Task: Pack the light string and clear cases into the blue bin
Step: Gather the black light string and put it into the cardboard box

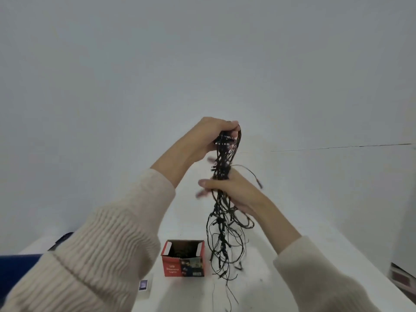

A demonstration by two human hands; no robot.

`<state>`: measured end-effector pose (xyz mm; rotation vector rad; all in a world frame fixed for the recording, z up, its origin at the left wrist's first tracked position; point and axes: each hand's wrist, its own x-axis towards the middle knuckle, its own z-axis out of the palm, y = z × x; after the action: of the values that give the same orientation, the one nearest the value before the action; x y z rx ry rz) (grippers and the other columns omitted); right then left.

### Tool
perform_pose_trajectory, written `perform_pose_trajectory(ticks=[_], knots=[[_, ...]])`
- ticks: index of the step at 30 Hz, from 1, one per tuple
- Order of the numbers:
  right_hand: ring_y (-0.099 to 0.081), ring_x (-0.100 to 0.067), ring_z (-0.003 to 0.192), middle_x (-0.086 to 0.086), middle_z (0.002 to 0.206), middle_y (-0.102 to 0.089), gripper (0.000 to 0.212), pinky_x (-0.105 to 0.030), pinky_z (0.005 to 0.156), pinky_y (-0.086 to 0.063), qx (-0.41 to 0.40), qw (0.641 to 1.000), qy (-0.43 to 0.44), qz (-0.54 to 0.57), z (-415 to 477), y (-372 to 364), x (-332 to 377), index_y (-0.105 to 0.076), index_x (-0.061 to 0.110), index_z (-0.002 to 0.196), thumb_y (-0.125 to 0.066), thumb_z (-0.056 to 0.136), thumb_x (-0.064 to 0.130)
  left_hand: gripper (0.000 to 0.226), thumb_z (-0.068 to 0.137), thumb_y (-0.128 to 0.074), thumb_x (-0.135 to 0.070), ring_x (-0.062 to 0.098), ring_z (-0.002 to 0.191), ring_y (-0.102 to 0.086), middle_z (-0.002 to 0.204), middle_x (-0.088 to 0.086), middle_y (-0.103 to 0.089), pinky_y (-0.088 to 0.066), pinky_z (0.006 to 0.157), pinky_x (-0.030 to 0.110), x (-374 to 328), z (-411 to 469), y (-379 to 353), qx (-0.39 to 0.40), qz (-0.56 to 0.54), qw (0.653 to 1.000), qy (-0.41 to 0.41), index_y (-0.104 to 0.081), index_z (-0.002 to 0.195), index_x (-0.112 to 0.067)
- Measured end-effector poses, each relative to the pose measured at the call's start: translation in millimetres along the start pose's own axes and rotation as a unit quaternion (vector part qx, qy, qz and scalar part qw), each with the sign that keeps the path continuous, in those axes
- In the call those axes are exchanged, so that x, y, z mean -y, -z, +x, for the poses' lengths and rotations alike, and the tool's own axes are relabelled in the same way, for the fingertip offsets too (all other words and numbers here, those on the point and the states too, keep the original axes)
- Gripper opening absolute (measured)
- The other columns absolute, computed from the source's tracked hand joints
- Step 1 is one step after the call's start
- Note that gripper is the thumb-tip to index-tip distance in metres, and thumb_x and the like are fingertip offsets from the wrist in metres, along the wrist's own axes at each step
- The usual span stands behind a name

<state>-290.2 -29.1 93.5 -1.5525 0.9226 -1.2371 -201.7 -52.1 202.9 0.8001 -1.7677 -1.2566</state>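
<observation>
A black light string (221, 221) hangs in a long tangled bundle over the white table. My left hand (213, 134) grips its top end, held high. Lower down, my right hand (227, 190) wraps around the middle of the bundle; its fingertips are blurred. Loose loops and wire ends dangle down to the table surface on the right of a red box. A dark blue bin (20, 273) shows at the lower left edge, mostly hidden behind my left sleeve. A small clear case (145, 287) lies on the table near that sleeve.
An open red cardboard LED lights box (183, 258) stands on the white table (281, 262), just left of the hanging wires. A plain pale wall fills the background. Something striped sits at the far right edge (403, 278).
</observation>
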Motion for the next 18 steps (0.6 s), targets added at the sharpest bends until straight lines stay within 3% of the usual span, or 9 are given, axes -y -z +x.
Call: perform_pose_trajectory(ticks=[1,2,4,6,10,14,16,18], knots=[[-0.064,-0.018,0.053,-0.007,0.051,-0.055,0.032,-0.027,0.077,-0.054,0.0,1.0,-0.018,-0.011,-3.3,-3.9,-7.5,-0.053,0.01,0.118,-0.062,0.088,0.012,0.017,0.092,-0.054,-0.015,0.01,0.051,-0.056,0.054,-0.005,-0.058,-0.05,0.055,0.02,-2.5,0.1,2.5,-0.017,-0.036,0.999,-0.008,-0.06,0.077,-0.01],[-0.052,-0.016,0.037,-0.001,0.042,-0.039,0.022,-0.031,0.07,-0.056,-0.006,0.999,-0.032,-0.012,-5.2,-5.3,-15.5,-0.059,0.006,0.113,-0.054,0.093,0.014,0.017,0.093,-0.053,-0.014,0.01,0.051,-0.056,0.053,-0.006,-0.057,-0.05,0.056,0.02,-4.5,-0.1,7.0,-0.036,-0.062,0.997,-0.014,-0.06,0.077,-0.01],[-0.029,-0.011,0.03,0.003,0.043,-0.023,0.029,-0.028,0.05,-0.051,-0.038,0.998,-0.057,0.004,-7.3,-2.4,-25.6,-0.066,0.003,0.095,-0.045,0.098,0.024,0.017,0.093,-0.053,-0.014,0.011,0.055,-0.057,0.055,-0.005,-0.057,-0.052,0.059,0.021,-3.0,-2.6,19.1,-0.07,-0.09,0.993,-0.01,-0.058,0.078,-0.01],[-0.023,-0.011,0.031,0.003,0.044,-0.023,0.038,-0.025,0.044,-0.041,-0.066,0.995,-0.077,-0.015,-7.4,5.3,-28.5,-0.065,0.007,0.079,-0.045,0.098,0.032,0.016,0.093,-0.053,-0.015,0.013,0.061,-0.058,0.061,-0.003,-0.057,-0.054,0.06,0.021,6.1,-8.1,31.7,-0.091,-0.11,0.99,0.007,-0.058,0.079,-0.011],[-0.04,-0.013,0.033,0.0,0.046,-0.035,0.043,-0.027,0.055,-0.044,-0.085,0.966,-0.096,-0.224,-0.5,24.3,-34.2,-0.055,0.014,0.061,-0.046,0.096,0.038,0.022,0.094,-0.049,-0.02,0.01,0.074,-0.058,0.067,-0.007,-0.058,-0.046,0.076,0.025,36.2,-24.2,58.3,-0.117,-0.129,0.983,0.057,-0.056,0.073,-0.018],[-0.051,-0.022,0.057,-0.001,0.061,-0.051,0.037,-0.028,0.057,-0.035,-0.114,0.881,-0.095,-0.45,11.5,39.6,-33.3,-0.054,0.009,0.068,-0.044,0.096,0.033,0.023,0.09,-0.049,-0.02,0.013,0.091,-0.053,0.077,-0.004,-0.055,-0.039,0.092,0.032,78.7,-47.2,86.5,-0.162,-0.173,0.96,0.147,-0.055,0.068,-0.019],[-0.05,-0.025,0.067,-0.006,0.073,-0.055,0.03,-0.028,0.054,-0.031,-0.125,0.826,-0.063,-0.546,17.6,41.4,-29.5,-0.055,0.005,0.078,-0.042,0.095,0.024,0.02,0.087,-0.051,-0.018,0.016,0.088,-0.053,0.08,-0.001,-0.055,-0.04,0.092,0.034,107.6,-60.8,94.9,-0.175,-0.209,0.944,0.188,-0.058,0.067,-0.017],[-0.056,-0.029,0.073,-0.009,0.078,-0.057,0.03,-0.029,0.053,-0.031,-0.136,0.797,-0.01,-0.588,24.9,37.2,-27.5,-0.054,0.004,0.077,-0.04,0.096,0.023,0.019,0.084,-0.052,-0.015,0.019,0.084,-0.055,0.08,0.003,-0.055,-0.043,0.09,0.036,138.1,-73.6,96.7,-0.176,-0.254,0.923,0.229,-0.06,0.067,-0.013]])
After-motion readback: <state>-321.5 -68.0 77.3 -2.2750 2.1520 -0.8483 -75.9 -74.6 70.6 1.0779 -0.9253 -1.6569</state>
